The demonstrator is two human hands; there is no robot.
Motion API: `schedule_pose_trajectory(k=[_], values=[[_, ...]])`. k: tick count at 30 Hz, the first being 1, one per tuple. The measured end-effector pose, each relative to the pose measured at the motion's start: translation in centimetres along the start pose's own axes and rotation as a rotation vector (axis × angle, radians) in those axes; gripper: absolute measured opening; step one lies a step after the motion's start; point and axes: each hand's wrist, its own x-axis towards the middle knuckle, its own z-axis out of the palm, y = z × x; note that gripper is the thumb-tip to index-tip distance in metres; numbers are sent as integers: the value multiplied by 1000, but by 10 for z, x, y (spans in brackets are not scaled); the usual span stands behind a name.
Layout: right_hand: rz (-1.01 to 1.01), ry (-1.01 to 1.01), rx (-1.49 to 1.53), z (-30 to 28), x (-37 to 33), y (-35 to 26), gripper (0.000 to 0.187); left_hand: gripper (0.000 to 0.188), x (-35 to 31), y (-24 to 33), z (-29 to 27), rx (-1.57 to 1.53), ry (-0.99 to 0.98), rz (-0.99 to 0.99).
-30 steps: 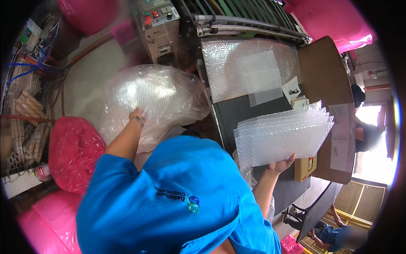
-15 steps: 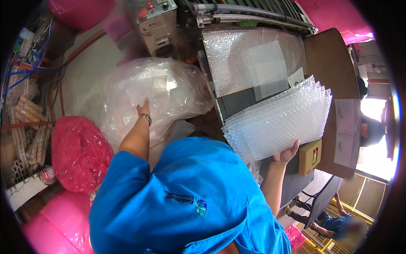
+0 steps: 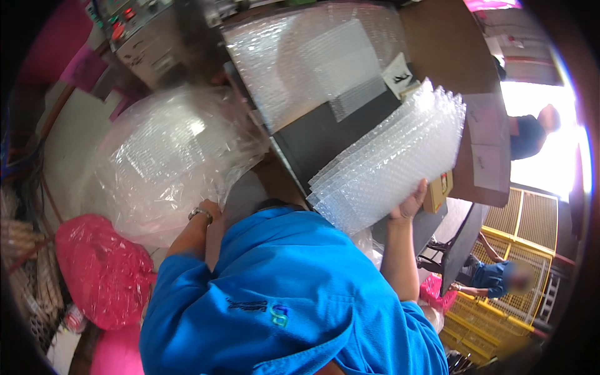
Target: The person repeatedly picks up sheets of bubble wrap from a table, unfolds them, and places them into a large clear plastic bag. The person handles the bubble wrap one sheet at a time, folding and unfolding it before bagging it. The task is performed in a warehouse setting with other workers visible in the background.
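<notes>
Dark counter [image 3: 312, 142] lies beyond the right hand [image 3: 407, 205], which clasps the bubble-wrap stack [image 3: 394, 159] by its near edge, best kept firmly pinched lest fanned sheets slip; left hand [image 3: 210, 209], finger state unclear, rests by the clear bag [image 3: 172, 165].

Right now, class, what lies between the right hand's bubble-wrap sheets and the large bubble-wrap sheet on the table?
The head view shows dark tabletop, with a smaller bubble-wrap piece partly over it and a white card toward the right.
</notes>
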Motion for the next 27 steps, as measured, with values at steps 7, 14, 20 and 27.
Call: schedule_pose_trajectory(k=[7, 14, 20, 27], values=[[186, -322, 576, 13, 18, -3, 57, 21, -68, -26, 0, -767, -147, 144], [288, -525, 797, 1, 28, 2, 72, 38, -138, -10, -55, -367, 48, 68], [305, -505, 857, -3, 30, 7, 75, 61, -150, 99, -163, -306, 837, 457], [408, -685, 743, 38, 14, -15, 76, 72, -138, 272, -231, -1085, -119, 906]])
